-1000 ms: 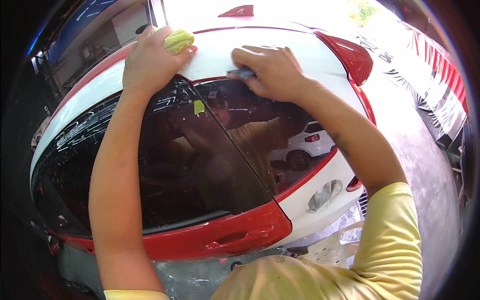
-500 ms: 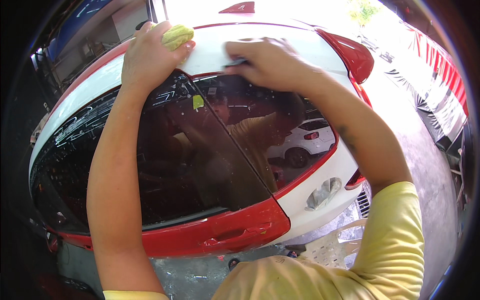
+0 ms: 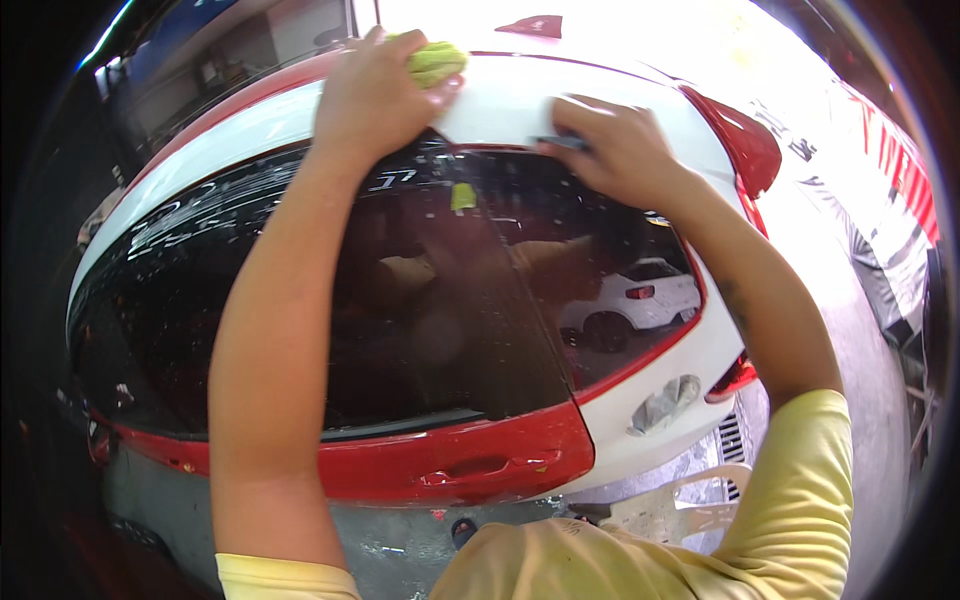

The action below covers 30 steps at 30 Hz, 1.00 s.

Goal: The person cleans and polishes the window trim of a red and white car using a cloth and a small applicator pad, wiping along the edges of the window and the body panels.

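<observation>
My left hand [image 3: 375, 95] is closed round a bunched yellow-green cloth [image 3: 437, 64] near the roof edge of the car, above the side windows. My right hand [image 3: 625, 145] grips a small dark, flat-edged tool [image 3: 566, 143], blurred, at the white panel [image 3: 505, 105] just above the rear side window. The tool's kind cannot be made out. A small yellow-green sticker [image 3: 463, 196] is on the dark rear door glass [image 3: 440, 330] below my hands. Red paint covers the lower door [image 3: 460, 465], while the rear quarter is white.
A red rear spoiler [image 3: 735, 145] juts out at the right, and a red roof fin [image 3: 533, 26] stands on top. Grey masking film [image 3: 665, 405] lies on the rear panel. Close by my right side is a pale plastic chair [image 3: 655, 515].
In the picture the car and both hands have shifted to the right as the view turned. My left hand keeps the cloth; my right hand still holds the dark tool at the panel.
</observation>
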Each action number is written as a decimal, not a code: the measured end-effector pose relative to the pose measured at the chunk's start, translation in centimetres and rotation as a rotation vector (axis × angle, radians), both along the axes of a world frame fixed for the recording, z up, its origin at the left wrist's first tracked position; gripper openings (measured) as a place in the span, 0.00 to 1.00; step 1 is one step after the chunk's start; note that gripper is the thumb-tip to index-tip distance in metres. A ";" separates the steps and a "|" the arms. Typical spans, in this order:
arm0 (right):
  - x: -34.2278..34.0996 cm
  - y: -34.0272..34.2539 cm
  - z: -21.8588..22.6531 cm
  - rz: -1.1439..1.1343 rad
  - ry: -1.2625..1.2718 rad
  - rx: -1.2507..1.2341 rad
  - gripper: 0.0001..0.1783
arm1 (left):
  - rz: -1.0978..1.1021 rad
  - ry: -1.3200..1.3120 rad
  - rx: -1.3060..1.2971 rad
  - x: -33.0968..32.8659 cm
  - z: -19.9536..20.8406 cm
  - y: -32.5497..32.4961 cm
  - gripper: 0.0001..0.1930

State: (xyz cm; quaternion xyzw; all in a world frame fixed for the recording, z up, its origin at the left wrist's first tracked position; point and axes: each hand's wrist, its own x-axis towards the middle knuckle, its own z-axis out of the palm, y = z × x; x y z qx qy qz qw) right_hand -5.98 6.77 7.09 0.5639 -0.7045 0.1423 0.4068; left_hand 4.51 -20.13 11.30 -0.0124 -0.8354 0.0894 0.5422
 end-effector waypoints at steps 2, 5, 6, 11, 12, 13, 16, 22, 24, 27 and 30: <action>0.5 0.4 0.1 -0.011 -0.053 -0.014 0.16 | -0.026 0.080 -0.064 -0.4 -0.1 0.1 0.24; 1.9 -2.8 0.5 0.023 -0.038 -0.002 0.12 | -0.041 -0.011 0.104 0.1 0.3 0.2 0.23; 2.6 -4.5 0.5 0.035 -0.001 -0.021 0.09 | -0.064 0.010 0.123 0.1 0.4 0.1 0.22; 3.9 -5.6 -0.3 0.008 -0.091 -0.095 0.09 | -0.135 0.025 0.243 0.9 0.9 0.3 0.22; 3.9 -5.6 -0.4 0.002 -0.079 -0.102 0.09 | -0.164 0.015 0.317 1.6 1.3 1.3 0.23; 3.9 -5.8 -0.6 -0.004 -0.068 -0.108 0.09 | -0.194 0.004 0.391 2.5 1.5 2.3 0.24; 3.7 -5.4 -0.7 0.007 -0.081 -0.131 0.11 | -0.194 -0.020 0.407 3.0 1.6 2.7 0.29; 4.3 -7.2 0.7 -0.036 -0.125 -0.075 0.15 | -0.115 0.062 0.282 0.8 0.6 0.3 0.25; 4.5 -7.6 0.9 -0.062 -0.125 -0.082 0.17 | -0.154 0.093 0.292 0.8 0.6 0.2 0.23; 4.7 -7.0 0.6 -0.073 -0.119 -0.116 0.19 | -0.194 0.075 0.338 1.0 1.0 0.1 0.25; 5.4 -7.0 0.0 -0.120 -0.149 -0.115 0.19 | -0.167 0.000 0.393 1.3 1.1 0.4 0.30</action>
